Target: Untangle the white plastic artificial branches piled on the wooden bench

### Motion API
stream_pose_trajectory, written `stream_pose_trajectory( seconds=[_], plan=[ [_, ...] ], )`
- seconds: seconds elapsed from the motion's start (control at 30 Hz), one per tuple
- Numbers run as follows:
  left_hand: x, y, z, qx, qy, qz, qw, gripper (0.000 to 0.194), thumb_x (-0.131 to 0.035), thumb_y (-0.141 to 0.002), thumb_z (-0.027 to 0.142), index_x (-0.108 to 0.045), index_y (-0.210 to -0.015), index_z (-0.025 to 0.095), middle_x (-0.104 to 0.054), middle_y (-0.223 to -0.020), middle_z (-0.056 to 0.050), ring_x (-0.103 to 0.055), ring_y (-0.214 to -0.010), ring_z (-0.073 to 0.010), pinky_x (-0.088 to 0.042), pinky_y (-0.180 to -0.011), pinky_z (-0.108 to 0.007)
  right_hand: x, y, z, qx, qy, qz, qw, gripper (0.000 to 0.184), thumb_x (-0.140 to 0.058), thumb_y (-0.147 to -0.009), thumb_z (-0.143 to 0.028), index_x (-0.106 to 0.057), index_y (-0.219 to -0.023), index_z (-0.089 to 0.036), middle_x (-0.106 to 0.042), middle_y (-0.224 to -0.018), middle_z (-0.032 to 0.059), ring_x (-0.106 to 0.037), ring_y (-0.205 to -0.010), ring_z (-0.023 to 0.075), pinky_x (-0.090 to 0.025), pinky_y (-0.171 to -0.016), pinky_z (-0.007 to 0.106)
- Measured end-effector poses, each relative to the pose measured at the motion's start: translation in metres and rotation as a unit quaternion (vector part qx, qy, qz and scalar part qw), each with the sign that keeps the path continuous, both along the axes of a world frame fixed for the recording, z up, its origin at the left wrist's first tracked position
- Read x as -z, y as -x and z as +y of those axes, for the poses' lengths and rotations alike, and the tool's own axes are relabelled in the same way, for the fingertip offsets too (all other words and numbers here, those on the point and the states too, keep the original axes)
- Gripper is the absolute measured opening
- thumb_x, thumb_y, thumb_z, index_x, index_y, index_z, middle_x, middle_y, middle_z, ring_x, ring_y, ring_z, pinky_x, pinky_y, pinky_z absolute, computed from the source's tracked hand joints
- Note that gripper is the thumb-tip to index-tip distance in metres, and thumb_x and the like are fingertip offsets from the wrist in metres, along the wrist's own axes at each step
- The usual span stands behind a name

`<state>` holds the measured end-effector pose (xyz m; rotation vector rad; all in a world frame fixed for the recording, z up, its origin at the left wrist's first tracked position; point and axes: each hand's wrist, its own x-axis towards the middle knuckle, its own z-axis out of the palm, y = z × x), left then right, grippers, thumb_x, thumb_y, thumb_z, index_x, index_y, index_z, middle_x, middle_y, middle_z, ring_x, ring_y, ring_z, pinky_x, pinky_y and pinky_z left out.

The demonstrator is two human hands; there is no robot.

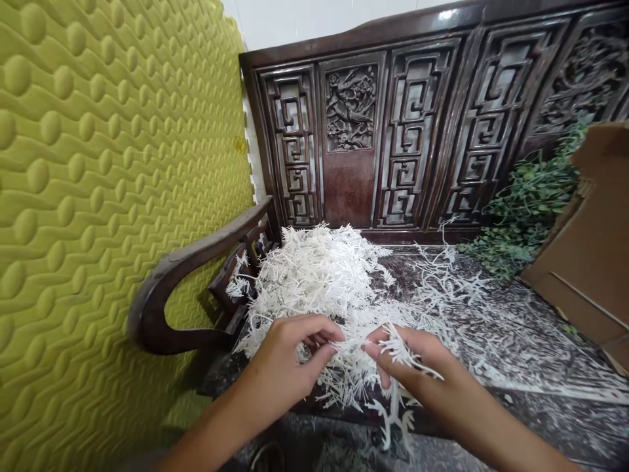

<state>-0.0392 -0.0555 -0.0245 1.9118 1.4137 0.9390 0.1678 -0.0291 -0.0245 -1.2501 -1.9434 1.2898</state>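
Note:
My left hand (289, 357) is in a pinch at the front of a heap of white artificial sprigs (314, 269); thin white tips show at its fingertips, and which piece they belong to is unclear. A short gap to the right, my right hand (417, 360) is closed around a white plastic sprig (400, 347). One frond of it lies over the thumb side. Below that hand hangs a branched white stem (393, 416), and I cannot tell whether it is part of the same sprig. More loose white sprigs lie under and between both hands.
The heap lies on a dark wooden bench with a carved backrest (350, 183) and a curved armrest (162, 295) at left. Thin white stems (452, 282) are scattered to the right. Green artificial foliage (535, 196) and a cardboard box (584, 255) stand at right. A yellow padded panel (122, 164) borders the left.

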Motion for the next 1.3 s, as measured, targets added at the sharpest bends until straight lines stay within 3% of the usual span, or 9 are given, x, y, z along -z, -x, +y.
stream_pose_trajectory(
  seconds=[0.33,0.5,0.67,0.77,0.9,1.17,1.3],
  plan=[
    [0.000,-0.006,0.006,-0.001,-0.007,0.008,1.000,0.010,-0.056,-0.087,0.023,-0.063,-0.082,0.019,-0.064,-0.074,0.002,-0.059,-0.069,-0.0119,-0.046,-0.066,-0.023,-0.003,-0.004,-0.003,0.016,-0.015,-0.011,1.000,0.025,-0.051,-0.089,-0.043,-0.056,-0.075,-0.022,-0.057,-0.071,-0.0002,-0.056,-0.071,0.0181,-0.042,-0.065,0.028],
    [-0.003,-0.012,0.007,0.006,-0.011,0.016,1.000,0.010,-0.055,-0.087,0.024,-0.063,-0.082,0.019,-0.064,-0.077,0.002,-0.059,-0.072,-0.0122,-0.046,-0.068,-0.024,-0.012,-0.006,-0.006,0.053,0.025,-0.020,0.998,0.027,-0.053,-0.085,-0.046,-0.058,-0.074,-0.022,-0.058,-0.075,0.0017,-0.057,-0.071,0.0185,-0.044,-0.060,0.027],
    [-0.004,-0.013,0.009,0.007,-0.011,0.017,1.000,0.009,-0.055,-0.087,0.022,-0.063,-0.084,0.020,-0.065,-0.077,0.002,-0.059,-0.071,-0.0120,-0.047,-0.067,-0.024,-0.017,-0.004,-0.010,0.104,0.112,-0.005,0.988,0.024,-0.057,-0.080,-0.044,-0.058,-0.073,-0.022,-0.055,-0.076,0.0021,-0.054,-0.061,0.0167,-0.043,-0.053,0.027],
    [-0.004,-0.012,0.010,0.003,-0.009,0.022,1.000,0.009,-0.055,-0.087,0.022,-0.062,-0.083,0.020,-0.064,-0.077,0.002,-0.060,-0.071,-0.0118,-0.047,-0.067,-0.024,-0.021,-0.003,-0.012,0.126,0.120,-0.009,0.985,0.022,-0.056,-0.079,-0.043,-0.058,-0.072,-0.022,-0.056,-0.081,0.0036,-0.055,-0.062,0.0175,-0.045,-0.053,0.028],
    [-0.005,-0.014,0.008,0.010,-0.021,0.035,0.999,0.008,-0.055,-0.087,0.020,-0.063,-0.087,0.021,-0.065,-0.080,0.002,-0.060,-0.072,-0.0114,-0.047,-0.068,-0.024,-0.025,-0.004,-0.012,0.124,0.117,-0.005,0.985,0.020,-0.055,-0.080,-0.042,-0.058,-0.075,-0.022,-0.056,-0.086,0.0055,-0.055,-0.064,0.0182,-0.045,-0.054,0.029],
    [-0.005,-0.016,0.006,0.019,-0.046,0.048,0.998,0.010,-0.055,-0.086,0.017,-0.063,-0.087,0.021,-0.065,-0.083,0.002,-0.060,-0.075,-0.0114,-0.047,-0.070,-0.024,-0.018,-0.008,-0.006,0.030,0.078,0.010,0.996,0.013,-0.053,-0.082,-0.028,-0.054,-0.072,-0.020,-0.048,-0.062,-0.0016,-0.047,-0.058,0.0140,-0.036,-0.053,0.025],
    [-0.007,-0.014,0.007,0.013,-0.060,0.056,0.997,0.011,-0.054,-0.085,0.014,-0.063,-0.085,0.021,-0.064,-0.082,0.001,-0.059,-0.076,-0.0125,-0.046,-0.070,-0.025,-0.015,-0.010,-0.005,0.038,0.061,0.013,0.997,0.011,-0.053,-0.080,-0.026,-0.054,-0.072,-0.020,-0.049,-0.064,-0.0016,-0.047,-0.057,0.0131,-0.035,-0.051,0.024]
  ],
)
